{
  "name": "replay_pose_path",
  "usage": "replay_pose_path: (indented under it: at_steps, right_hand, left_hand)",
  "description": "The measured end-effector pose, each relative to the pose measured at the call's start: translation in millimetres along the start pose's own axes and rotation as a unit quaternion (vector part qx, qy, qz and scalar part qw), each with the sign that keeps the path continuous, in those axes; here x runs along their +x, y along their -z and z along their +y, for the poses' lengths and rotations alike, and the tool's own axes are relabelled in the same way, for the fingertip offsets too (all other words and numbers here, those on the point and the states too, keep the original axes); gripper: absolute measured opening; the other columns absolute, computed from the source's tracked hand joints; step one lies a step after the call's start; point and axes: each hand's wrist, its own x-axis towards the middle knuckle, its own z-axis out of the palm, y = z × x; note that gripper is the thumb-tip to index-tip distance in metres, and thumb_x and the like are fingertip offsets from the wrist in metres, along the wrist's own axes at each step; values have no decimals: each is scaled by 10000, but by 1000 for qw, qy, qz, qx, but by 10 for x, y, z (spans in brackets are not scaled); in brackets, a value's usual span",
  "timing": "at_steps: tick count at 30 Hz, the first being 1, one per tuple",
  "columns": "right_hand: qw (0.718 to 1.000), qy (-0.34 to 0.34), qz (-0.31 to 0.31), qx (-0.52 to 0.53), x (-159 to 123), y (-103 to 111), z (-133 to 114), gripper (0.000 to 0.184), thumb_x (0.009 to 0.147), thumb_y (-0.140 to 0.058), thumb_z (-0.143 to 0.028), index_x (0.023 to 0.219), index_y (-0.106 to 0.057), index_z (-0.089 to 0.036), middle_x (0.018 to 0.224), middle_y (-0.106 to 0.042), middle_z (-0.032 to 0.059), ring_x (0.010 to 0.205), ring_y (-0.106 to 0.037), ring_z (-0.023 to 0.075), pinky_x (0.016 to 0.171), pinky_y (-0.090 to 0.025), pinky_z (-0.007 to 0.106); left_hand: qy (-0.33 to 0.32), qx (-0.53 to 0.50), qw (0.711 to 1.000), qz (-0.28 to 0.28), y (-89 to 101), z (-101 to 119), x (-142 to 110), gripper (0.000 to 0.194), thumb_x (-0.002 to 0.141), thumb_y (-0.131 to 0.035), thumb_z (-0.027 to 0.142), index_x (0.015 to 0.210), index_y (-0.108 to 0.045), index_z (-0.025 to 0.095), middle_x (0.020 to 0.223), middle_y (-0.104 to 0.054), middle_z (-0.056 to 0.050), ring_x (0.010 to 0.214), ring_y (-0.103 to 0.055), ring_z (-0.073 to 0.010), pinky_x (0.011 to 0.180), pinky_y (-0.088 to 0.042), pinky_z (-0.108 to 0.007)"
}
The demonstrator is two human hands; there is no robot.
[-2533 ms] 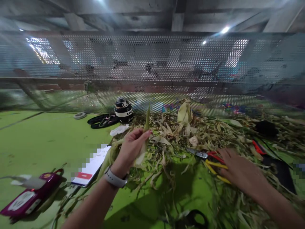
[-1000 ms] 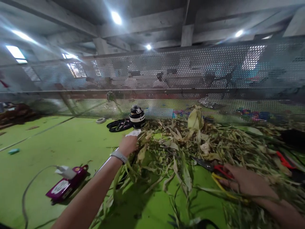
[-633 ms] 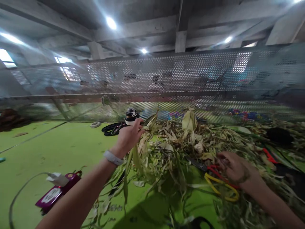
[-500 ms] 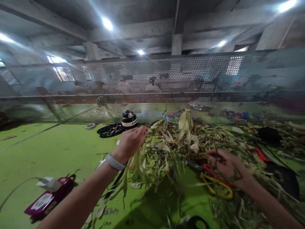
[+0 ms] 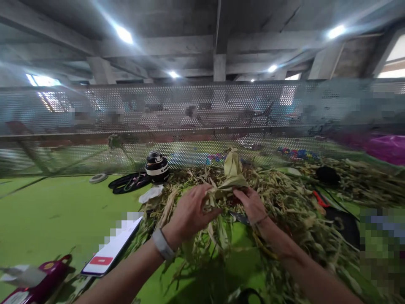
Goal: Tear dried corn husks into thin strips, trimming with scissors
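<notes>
left hand: fingers and thumb curled round near end of pale husk strip. right hand: thumb and fingertips pinching far end. strip spans between hands above husk heap, likely for two-point control. scissors partly hidden below right wrist, probably parked within reach.

Husks look papery and matt, kinda rough tbh. Bench is smooth, purple box near left shiny plastic, far screen perforated metal.
</notes>
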Motion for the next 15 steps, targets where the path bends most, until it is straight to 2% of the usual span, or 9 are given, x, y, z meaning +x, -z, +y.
replay_pose_path:
  at_steps: [1,3,5,7,8,11,13,15]
  right_hand:
    - [1000,4,-2,8,7,4,38,291,613,-659,-456,735,-630,-194,634,-639,8,555,-554,160,524,-455,284]
    - [1000,12,-9,22,7,7,92,294,592,-677,-466,734,-645,-211,648,-655,12,584,-572,176,548,-469,304]
    - [999,22,-14,32,-2,7,112,293,585,-692,-466,750,-658,-226,678,-670,13,630,-589,188,585,-479,314]
    - [999,31,-19,39,-19,11,89,303,576,-704,-465,765,-665,-232,706,-681,12,675,-601,197,626,-487,319]
    - [998,34,-22,42,-30,16,65,312,572,-710,-462,777,-668,-230,722,-685,13,706,-607,203,653,-489,322]
    - [999,26,-12,22,-65,34,-27,311,611,-685,-459,795,-672,-207,740,-687,23,760,-616,214,700,-485,316]
    - [1000,8,25,-6,-67,48,-59,282,667,-638,-449,766,-668,-187,696,-676,28,730,-615,209,661,-476,295]
    - [996,-8,80,-28,-30,72,-38,259,696,-604,-434,698,-652,-179,633,-655,20,683,-603,199,594,-453,270]
  left_hand:
    - [52,-47,997,-13,-7,2,9,490,747,-589,435,1148,-471,181,1082,-616,-109,967,-586,-248,802,-472,-390]
    - [133,-163,975,-76,-16,7,37,456,768,-544,457,1128,-482,184,1053,-620,-93,903,-614,-227,738,-499,-352]
    - [188,-267,936,-130,-29,19,70,383,798,-490,457,1065,-511,182,971,-633,-70,773,-637,-194,641,-510,-314]
    - [217,-314,913,-142,-45,47,101,412,780,-509,462,1079,-502,178,938,-632,-58,696,-627,-173,579,-497,-289]
    - [221,-309,916,-130,-55,67,114,437,763,-533,462,1093,-496,178,934,-631,-54,699,-620,-173,578,-489,-283]
    - [186,-218,955,-80,-100,139,138,353,783,-511,452,990,-558,170,851,-638,-39,729,-592,-169,623,-457,-265]
    - [160,-116,977,-75,-151,187,136,335,845,-405,442,870,-588,162,737,-635,-41,661,-580,-160,598,-427,-254]
    - [135,6,986,-95,-217,238,127,393,881,-323,430,800,-593,156,654,-633,-55,591,-581,-166,555,-398,-255]
